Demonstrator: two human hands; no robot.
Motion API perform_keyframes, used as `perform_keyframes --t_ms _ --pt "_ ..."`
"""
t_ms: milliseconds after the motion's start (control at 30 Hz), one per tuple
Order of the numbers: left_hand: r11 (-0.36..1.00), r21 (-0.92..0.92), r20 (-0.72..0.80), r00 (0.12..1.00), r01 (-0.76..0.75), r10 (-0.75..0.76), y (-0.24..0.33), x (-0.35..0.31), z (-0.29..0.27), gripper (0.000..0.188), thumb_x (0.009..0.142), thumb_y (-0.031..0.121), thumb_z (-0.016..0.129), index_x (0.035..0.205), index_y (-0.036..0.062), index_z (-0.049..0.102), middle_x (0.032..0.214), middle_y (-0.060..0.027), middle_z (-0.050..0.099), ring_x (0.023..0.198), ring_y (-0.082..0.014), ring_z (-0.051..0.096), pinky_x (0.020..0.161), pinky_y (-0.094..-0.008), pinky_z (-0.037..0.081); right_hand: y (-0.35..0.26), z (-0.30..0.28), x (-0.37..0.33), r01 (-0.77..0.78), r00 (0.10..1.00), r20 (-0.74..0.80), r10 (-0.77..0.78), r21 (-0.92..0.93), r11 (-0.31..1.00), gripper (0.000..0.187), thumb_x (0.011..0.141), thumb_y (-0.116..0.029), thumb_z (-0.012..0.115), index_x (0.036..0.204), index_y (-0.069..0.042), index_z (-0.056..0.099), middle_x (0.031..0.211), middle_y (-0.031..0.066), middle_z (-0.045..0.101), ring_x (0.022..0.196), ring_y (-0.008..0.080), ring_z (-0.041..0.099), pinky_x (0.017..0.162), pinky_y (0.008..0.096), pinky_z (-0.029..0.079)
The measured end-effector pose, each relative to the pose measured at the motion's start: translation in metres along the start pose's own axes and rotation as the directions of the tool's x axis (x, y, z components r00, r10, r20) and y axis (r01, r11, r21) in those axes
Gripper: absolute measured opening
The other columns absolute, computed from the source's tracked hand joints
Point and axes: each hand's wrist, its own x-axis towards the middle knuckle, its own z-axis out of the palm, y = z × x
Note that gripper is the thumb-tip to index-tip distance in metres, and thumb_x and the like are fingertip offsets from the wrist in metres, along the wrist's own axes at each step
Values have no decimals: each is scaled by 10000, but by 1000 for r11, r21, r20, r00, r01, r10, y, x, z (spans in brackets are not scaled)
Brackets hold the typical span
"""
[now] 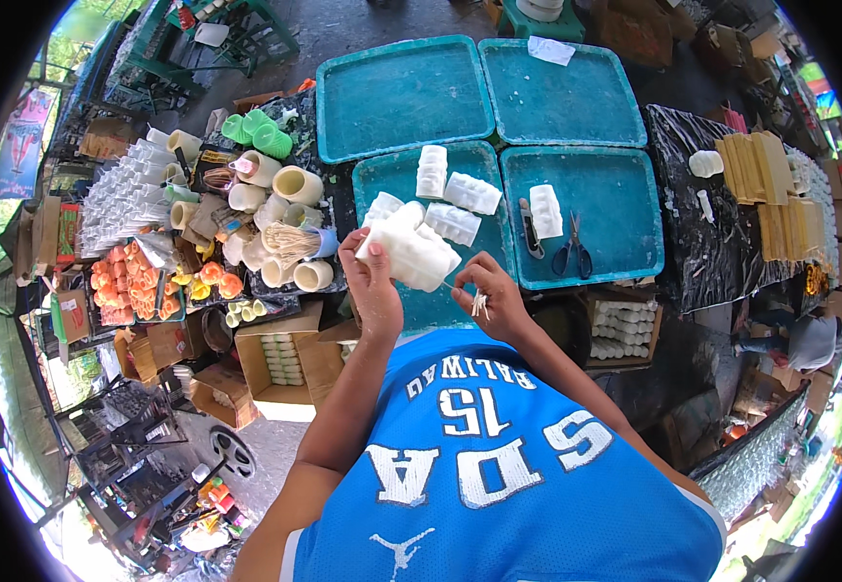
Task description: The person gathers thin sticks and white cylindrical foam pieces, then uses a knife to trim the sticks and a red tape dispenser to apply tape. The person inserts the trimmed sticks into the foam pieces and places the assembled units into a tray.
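My left hand [375, 291] is closed on a white lumpy moulded piece [411, 254], thumb on top, held above the near left green tray [382, 170]. Just right of it, my right hand [499, 296] has its fingers pinched together, with a small bunch of pale thin strands [480, 305] sticking out below them. Its fingertips are close to the piece's right end; whether they touch is unclear. Beyond my hands, several white ribbed blocks [473, 194] lie in this tray. Another white block [545, 211], a knife-like tool [531, 229] and dark-handled scissors [572, 254] lie in the near right tray [625, 213].
Two more green trays [402, 97] adjoin at the far side. On the left stand cream tubes [298, 184], a cup of thin sticks [295, 241], green moulded pieces [268, 138] and orange pieces [140, 281]. A black-covered table [697, 233] with yellow slabs [756, 170] is at right. Cardboard boxes [280, 354] sit below.
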Motion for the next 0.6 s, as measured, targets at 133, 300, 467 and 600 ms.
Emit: perform_keyframes --t_ms 133,300,467,600 --pt "990 85 55 993 -111 107 1 -11 9 324 1162 270 550 1397 73 444 1329 -100 575 1190 -161 602 1014 -323 504 2 -3 0 16 1000 -3 -17 -82 996 149 938 -197 808 1007 -112 707 980 82 642 770 302 703 686 413 544" --pt "999 -41 69 998 -9 12 2 -11 15 370 1140 371 581 1368 90 506 1233 -67 664 1107 -148 686 906 -301 579 -1 -12 1 52 999 -1 -52 -133 990 142 926 -141 822 986 -97 701 906 74 610 748 256 650 644 391 505" --pt "871 -331 100 931 363 -350 9 -1 12 527 1135 457 527 1478 59 565 1433 -91 681 1280 -232 692 1056 -398 569 -6 -22 -2 48 999 -9 -49 -91 995 143 926 -102 822 980 -62 696 865 68 579 730 209 604 637 359 478" --pt "804 -378 61 879 459 -474 0 2 6 520 1134 444 532 1492 67 555 1442 -86 678 1297 -234 681 1079 -383 556 -14 -29 -3 70 998 7 -69 -25 997 129 938 -76 801 979 -37 685 859 63 570 731 179 571 645 334 463"
